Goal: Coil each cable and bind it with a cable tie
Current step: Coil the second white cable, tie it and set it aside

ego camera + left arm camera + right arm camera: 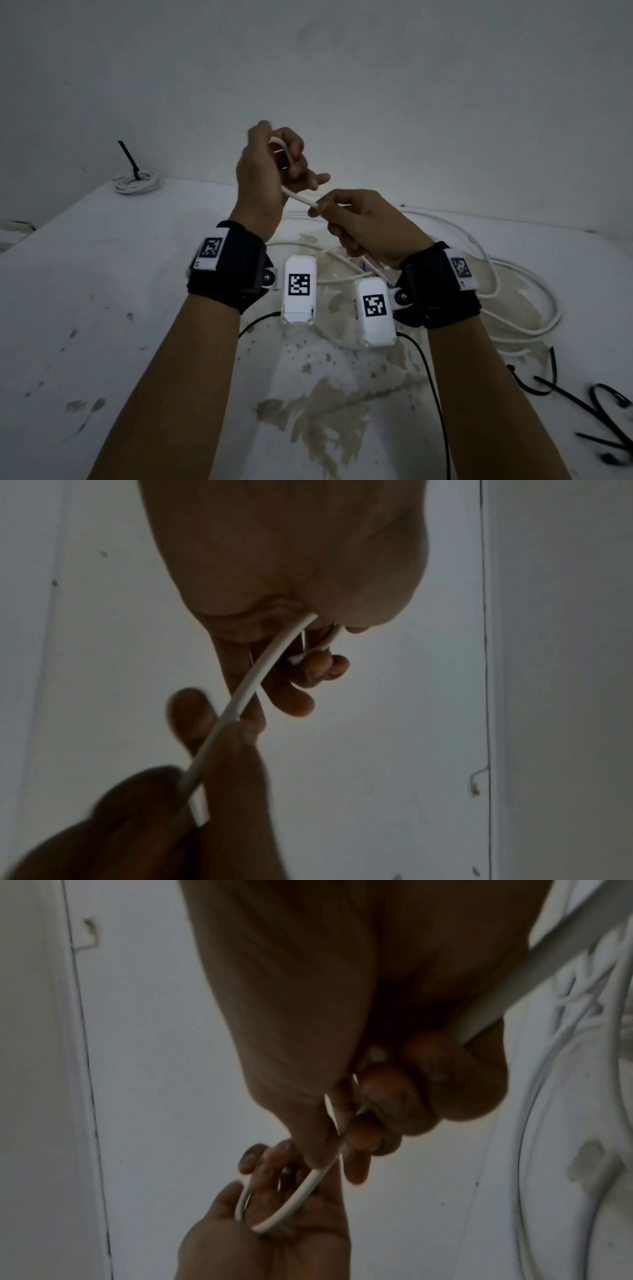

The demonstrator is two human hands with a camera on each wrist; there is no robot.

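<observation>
**Both hands on the white cable, first loop forming**

The left hand [270, 171] is raised above the table [102, 308], its fingers curled round a small loop of the white cable [301, 198]; the cable's end sits inside that curl, and the left wrist view shows the cable [260, 669] running out of the palm past the bent fingers [322, 669]. From this grip the cable slants down and toward the person into the right hand [363, 226], just beside and slightly lower. There thumb and forefinger pinch it, the other fingers folded round it; the right wrist view shows the cable [298, 1196] leaving those fingertips [387, 1096] and bending into the left palm [274, 1240].

Below the right hand's grip the cable drops behind the wrist and spreads in loose white loops [513, 308] on the table, under and to the right of both hands.

Well beyond the left hand, at the table's far corner, lies a coiled cable [135, 181] bound with a black tie [132, 161]. Loose black ties [582, 401] lie near the right forearm.
</observation>
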